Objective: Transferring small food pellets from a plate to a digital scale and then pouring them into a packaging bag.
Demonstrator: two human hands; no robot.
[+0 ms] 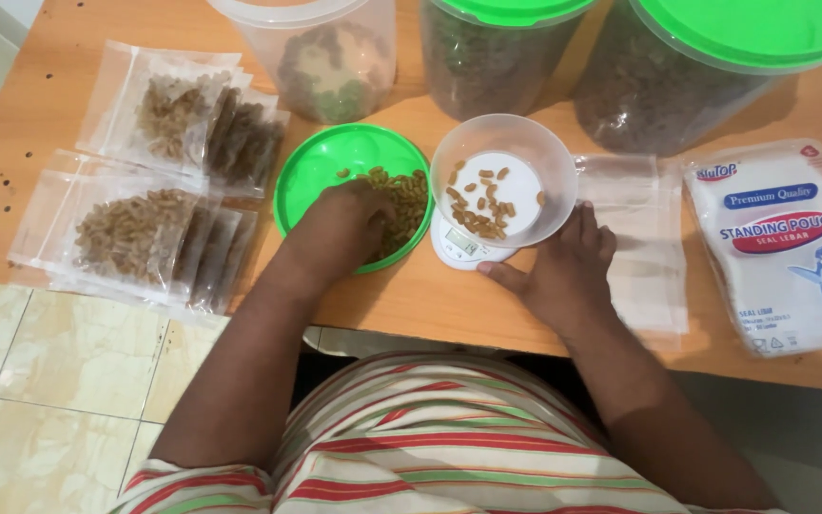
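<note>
Head view. Three clear plastic jars stand beyond the hands: an open one [321,57] and two with green lids [501,52] [706,71], all holding brown pellets. One green lid [321,167] lies flat under the left hand, with loose pellets [406,205] on it. One clear bowl [504,176] sits on one small white scale [463,247], with a thin scatter of pellets inside.

Left hand [340,228]: fingers curled down into the pellets on the green lid; whether it has pinched any is hidden, cannot tell. Right hand [563,271]: loose, flat on the wooden table [411,300], thumb against the front edge of the scale and fingers beside the bowl, gripping nothing.

Left of the left hand are two stacks of filled clear pouches [187,119] [140,238], count per stack unclear, roughly four each. Right of the right hand lie empty clear pouches [644,238], then one white rectangular pouch pack [782,247] with blue and red label bands.
</note>
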